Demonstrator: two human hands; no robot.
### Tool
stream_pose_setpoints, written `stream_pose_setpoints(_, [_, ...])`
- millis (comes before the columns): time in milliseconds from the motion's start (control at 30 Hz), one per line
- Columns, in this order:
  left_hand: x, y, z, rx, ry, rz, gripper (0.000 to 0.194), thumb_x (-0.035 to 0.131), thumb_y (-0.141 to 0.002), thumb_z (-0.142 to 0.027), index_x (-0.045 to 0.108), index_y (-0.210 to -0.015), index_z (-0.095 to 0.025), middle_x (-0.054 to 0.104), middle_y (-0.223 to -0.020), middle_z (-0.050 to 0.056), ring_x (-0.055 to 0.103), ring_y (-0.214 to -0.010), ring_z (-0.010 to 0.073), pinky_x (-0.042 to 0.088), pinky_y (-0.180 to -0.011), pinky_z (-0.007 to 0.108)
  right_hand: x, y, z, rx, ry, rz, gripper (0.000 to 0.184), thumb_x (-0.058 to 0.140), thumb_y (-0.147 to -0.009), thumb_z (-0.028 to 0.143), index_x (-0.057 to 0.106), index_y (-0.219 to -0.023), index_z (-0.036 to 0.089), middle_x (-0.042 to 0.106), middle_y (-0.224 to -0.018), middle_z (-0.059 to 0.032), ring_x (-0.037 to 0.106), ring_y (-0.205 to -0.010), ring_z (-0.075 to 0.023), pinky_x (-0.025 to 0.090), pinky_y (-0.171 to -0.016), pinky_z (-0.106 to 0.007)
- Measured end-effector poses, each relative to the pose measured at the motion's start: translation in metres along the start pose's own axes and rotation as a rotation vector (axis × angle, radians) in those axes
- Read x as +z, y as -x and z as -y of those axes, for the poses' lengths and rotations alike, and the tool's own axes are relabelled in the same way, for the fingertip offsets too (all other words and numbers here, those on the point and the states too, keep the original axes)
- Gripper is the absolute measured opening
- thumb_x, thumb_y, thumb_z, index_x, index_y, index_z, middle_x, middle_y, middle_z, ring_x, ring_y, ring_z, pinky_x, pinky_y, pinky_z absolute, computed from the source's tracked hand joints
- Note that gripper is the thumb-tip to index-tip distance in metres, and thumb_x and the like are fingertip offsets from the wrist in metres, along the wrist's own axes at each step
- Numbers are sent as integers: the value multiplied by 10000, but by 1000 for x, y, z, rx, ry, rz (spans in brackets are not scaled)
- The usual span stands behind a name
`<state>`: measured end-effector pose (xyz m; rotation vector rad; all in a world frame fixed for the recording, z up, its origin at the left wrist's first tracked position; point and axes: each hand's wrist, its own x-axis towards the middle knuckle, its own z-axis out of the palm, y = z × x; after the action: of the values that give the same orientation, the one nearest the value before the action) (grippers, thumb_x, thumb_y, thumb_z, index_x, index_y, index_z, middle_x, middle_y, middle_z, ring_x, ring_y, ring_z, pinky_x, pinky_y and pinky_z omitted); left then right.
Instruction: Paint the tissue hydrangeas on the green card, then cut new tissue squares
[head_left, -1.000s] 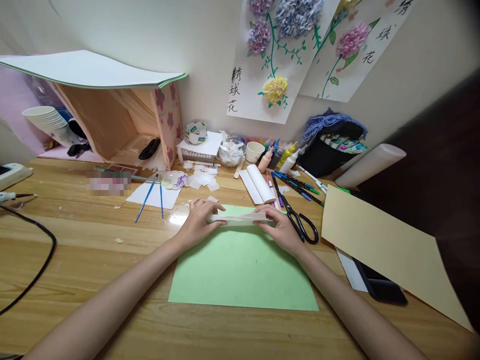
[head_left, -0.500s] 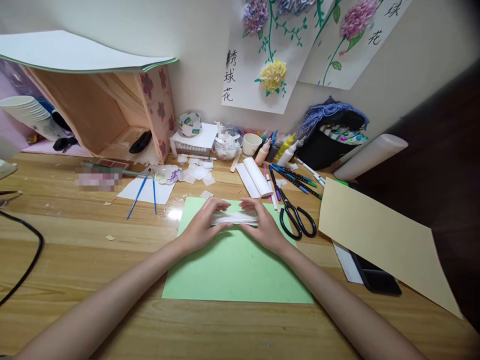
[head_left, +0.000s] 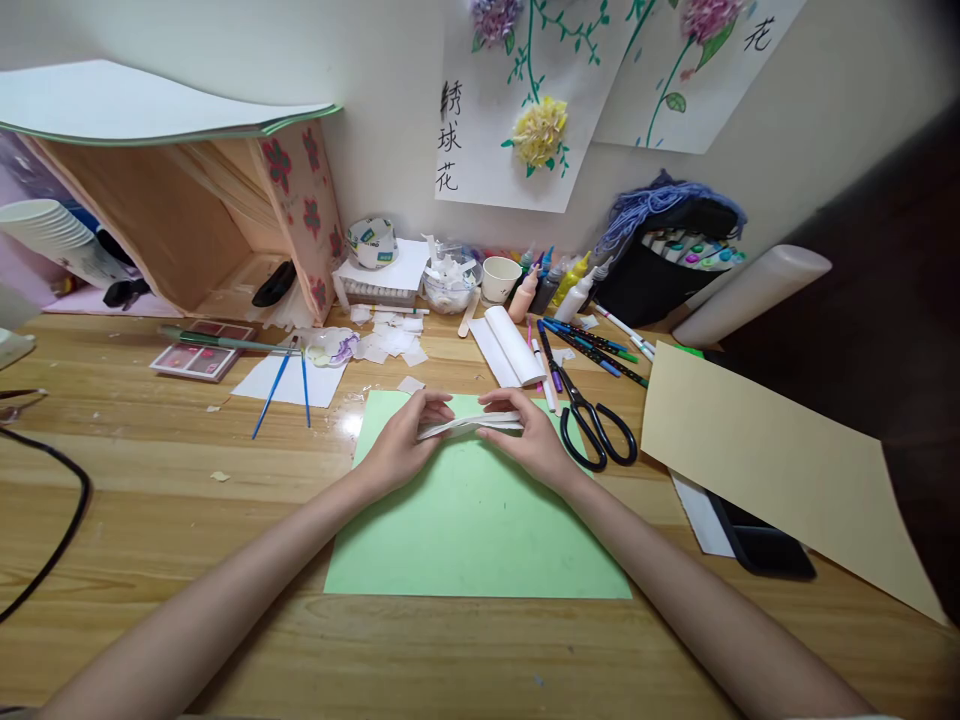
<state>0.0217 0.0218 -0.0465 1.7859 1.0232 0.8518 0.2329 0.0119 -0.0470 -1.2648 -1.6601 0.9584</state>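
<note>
Between my two hands is a narrow folded strip of white paper (head_left: 471, 424), slightly bowed and twisted. My left hand (head_left: 405, 440) pinches its left end with thumb and fingers. At the right end, my right hand (head_left: 529, 440) grips it the same way. Both hands are over the far part of a green paper sheet (head_left: 480, 530) that lies flat on the wooden table (head_left: 225, 540). Just right of my right hand rest black-handled scissors (head_left: 592, 430), overlapping the green sheet's corner. The strip's ends are partly hidden by my fingers.
Several pens (head_left: 592, 350) and a rolled white paper (head_left: 514, 345) lie behind the scissors. A tan sheet (head_left: 780, 470) covers part of a black phone-like object (head_left: 765, 540) at right. Paintbrushes (head_left: 277, 395) lie at left. Paint bottles (head_left: 525, 295) and a paper cup (head_left: 500, 280) stand near the wall.
My hands came closer together along the strip, which looked longer and straighter a second ago. It now bends and twists between them. The view has tilted downward slightly.
</note>
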Motion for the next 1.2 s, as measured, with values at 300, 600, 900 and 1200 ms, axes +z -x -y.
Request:
stream_pose_setpoints(300, [-3, 2, -4, 132, -391, -77, 208, 470, -902, -302, 572, -1059, -213, 669, -1023, 51, 632, -928, 183, 489, -818, 327, 2, 5, 2, -321, 499, 65, 363, 458, -876, 153, 502, -1220, 260, 559, -1138, -93, 508, -1068, -253, 433, -909, -430])
stream_pose_setpoints(600, [-9, -2, -6, 279, -963, 24, 306, 339, -950, -322, 604, -1011, -182, 652, -901, 95, 589, -870, 234, 403, -813, 376, 8, 6, 0, -329, 826, 33, 411, 380, -924, 282, 442, -1326, 226, 558, -1164, -129, 474, -1091, -291, 346, -994, -494])
stream_pose_setpoints(900, [-16, -2, -2, 138, -632, -15, 325, 356, -941, -393, 595, -832, -201, 659, -790, 30, 577, -739, 185, 404, -711, 306, -1, 6, 4, -194, 367, -14, 210, 435, -915, 329, 602, -882, 204, 632, -861, -63, 567, -843, -212, 445, -761, -335])
stream_pose_setpoints(1200, [-15, 1, -8, 250, -698, 32, 558, 670, -709, -501, 557, -1165, -200, 590, -1123, 100, 507, -1098, 272, 306, -1021, 459, -2, 3, 1, -2, 225, 37, 230, 542, -842, 367, 629, -975, 200, 651, -954, -51, 598, -921, -213, 458, -825, -340])
